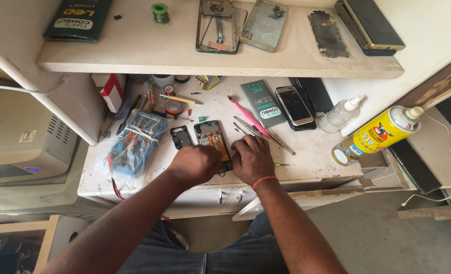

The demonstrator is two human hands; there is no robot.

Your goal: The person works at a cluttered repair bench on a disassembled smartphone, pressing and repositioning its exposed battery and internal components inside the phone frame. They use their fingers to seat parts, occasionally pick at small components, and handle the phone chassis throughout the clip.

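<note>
An opened phone [212, 136] lies back-up on the white bench, its boards and orange flex cables exposed. My left hand [195, 163] covers its lower left corner and my right hand [252, 158], with an orange band at the wrist, presses on its lower right edge. Both hands have the fingers curled onto the phone; whether a small tool is in either is hidden. A small dark cover part [181, 137] lies just left of the phone. Metal tweezers [262, 133] and a pink tool [248, 116] lie to the right of it.
A blue meter wrapped in plastic [135, 142] sits left. An intact phone [295, 105], a clear dropper bottle [340, 113] and a yellow spray can [375, 135] stand right. The shelf [185, 58] above holds phone frames, solder wire and dark boxes.
</note>
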